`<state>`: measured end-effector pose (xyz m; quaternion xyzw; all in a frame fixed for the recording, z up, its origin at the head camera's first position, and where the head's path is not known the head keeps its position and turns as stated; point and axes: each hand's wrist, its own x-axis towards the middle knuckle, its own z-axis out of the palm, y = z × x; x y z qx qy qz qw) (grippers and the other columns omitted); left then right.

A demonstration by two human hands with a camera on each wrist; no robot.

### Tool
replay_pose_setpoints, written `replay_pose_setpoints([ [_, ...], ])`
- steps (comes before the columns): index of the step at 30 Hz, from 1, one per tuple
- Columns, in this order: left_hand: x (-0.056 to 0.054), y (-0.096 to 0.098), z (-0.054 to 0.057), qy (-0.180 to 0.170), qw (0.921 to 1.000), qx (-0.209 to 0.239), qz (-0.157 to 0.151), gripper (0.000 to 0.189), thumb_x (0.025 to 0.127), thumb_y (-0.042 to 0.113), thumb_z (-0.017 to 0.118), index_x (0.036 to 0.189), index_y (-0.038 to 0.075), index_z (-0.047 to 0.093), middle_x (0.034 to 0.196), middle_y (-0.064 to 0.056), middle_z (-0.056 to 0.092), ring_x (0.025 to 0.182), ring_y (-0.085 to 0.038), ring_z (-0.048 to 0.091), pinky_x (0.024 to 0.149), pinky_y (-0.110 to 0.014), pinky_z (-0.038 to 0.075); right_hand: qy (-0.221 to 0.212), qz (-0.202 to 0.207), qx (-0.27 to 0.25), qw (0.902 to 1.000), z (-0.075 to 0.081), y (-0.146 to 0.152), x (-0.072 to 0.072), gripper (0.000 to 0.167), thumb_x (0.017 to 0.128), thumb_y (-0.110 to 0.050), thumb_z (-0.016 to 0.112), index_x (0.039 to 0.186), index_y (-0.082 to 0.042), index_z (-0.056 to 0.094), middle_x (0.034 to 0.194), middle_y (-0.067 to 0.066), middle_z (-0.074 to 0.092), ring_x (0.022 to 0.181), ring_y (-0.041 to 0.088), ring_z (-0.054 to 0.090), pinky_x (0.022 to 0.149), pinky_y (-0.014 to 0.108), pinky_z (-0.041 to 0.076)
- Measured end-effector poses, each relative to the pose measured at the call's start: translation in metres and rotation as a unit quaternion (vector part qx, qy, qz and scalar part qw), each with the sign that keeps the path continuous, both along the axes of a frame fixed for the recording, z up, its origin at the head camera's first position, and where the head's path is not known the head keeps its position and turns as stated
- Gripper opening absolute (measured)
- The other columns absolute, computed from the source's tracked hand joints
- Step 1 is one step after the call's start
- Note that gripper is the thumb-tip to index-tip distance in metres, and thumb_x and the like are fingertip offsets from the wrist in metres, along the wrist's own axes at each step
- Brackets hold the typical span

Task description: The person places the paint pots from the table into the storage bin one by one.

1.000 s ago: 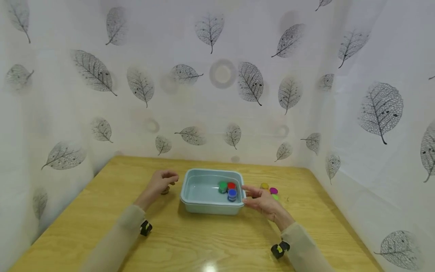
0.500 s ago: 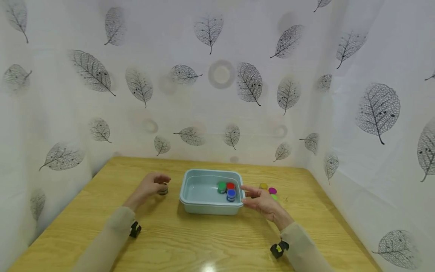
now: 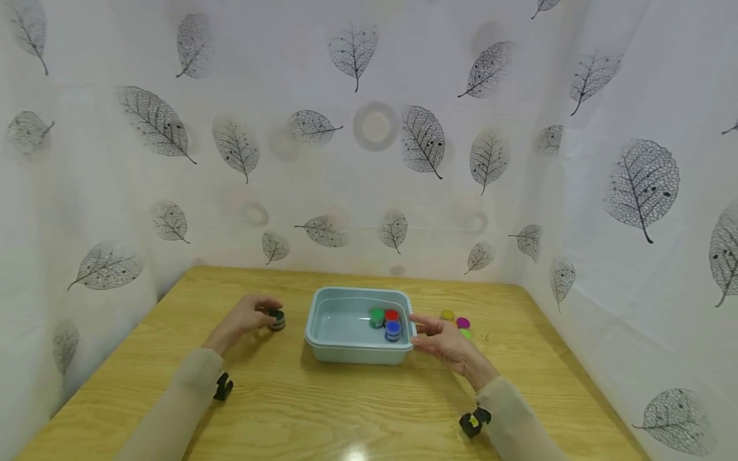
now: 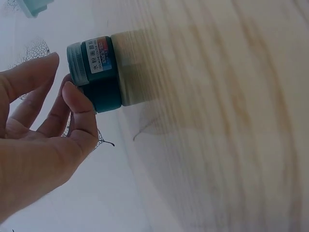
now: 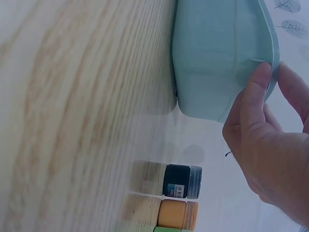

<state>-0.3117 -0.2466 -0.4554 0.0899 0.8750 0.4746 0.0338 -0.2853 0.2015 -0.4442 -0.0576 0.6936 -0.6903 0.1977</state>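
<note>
A dark green paint jar stands on the table left of the tub. My left hand is beside it, with the thumb right at the jar and the other fingers spread a little apart from it. A pale blue plastic tub sits mid-table. Its right rim is pinched by my right hand, with fingertips on both sides of the rim in the right wrist view. Inside the tub, toward its right end, are a green jar, a red jar and a blue jar.
Right of the tub, partly behind my right hand, stand jars with a yellow lid, a magenta lid and a lime lid. The right wrist view shows a dark jar and an orange jar there. A leaf-patterned curtain surrounds the table.
My left hand has moved left and slightly down, from above the dark green jar to its left side. The right hand keeps its hold on the tub.
</note>
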Motion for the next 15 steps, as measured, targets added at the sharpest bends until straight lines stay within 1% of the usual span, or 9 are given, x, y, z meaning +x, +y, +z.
replay_pose_setpoints([
  [4,0.0002,0.0002,0.0,-0.011,0.9999,-0.001,0.002,0.04,0.087,-0.002,0.064,0.126,-0.007,0.059,0.122,-0.025,0.061,0.104,-0.029,0.06,0.081,-0.035,0.055,0.002,0.004,-0.002,1.0,-0.0002,-0.0002,-0.0003,0.064,0.09,-0.002,0.068,0.147,0.0,0.041,0.134,0.025,0.044,0.097,0.016,0.064,0.09,0.031,0.058],
  [9,0.0013,0.0004,0.0004,-0.029,0.9996,0.003,-0.002,0.042,0.086,0.003,0.069,0.126,-0.006,0.06,0.121,-0.023,0.061,0.099,-0.025,0.06,0.075,-0.036,0.055,0.006,0.017,-0.01,0.9998,-0.0002,0.0002,0.0003,0.067,0.09,-0.002,0.068,0.149,0.001,0.037,0.136,0.028,0.042,0.106,0.021,0.062,0.091,0.031,0.057],
  [12,0.0018,0.0001,0.0002,-0.04,0.9992,0.004,-0.004,0.043,0.085,0.002,0.07,0.126,-0.006,0.06,0.126,-0.025,0.059,0.097,-0.024,0.061,0.072,-0.037,0.057,0.007,0.019,-0.014,0.9997,-0.0005,0.0008,0.0002,0.067,0.09,-0.002,0.068,0.149,0.001,0.036,0.137,0.028,0.041,0.109,0.023,0.062,0.091,0.031,0.057],
  [15,0.0016,0.0001,0.0,-0.061,0.9981,0.002,-0.007,0.045,0.085,0.002,0.071,0.128,-0.006,0.059,0.132,-0.027,0.054,0.099,-0.025,0.061,0.072,-0.037,0.058,0.005,0.017,-0.013,0.9998,-0.0006,0.001,-0.0001,0.067,0.09,-0.002,0.068,0.149,0.0,0.037,0.138,0.029,0.04,0.108,0.023,0.062,0.091,0.031,0.057],
])
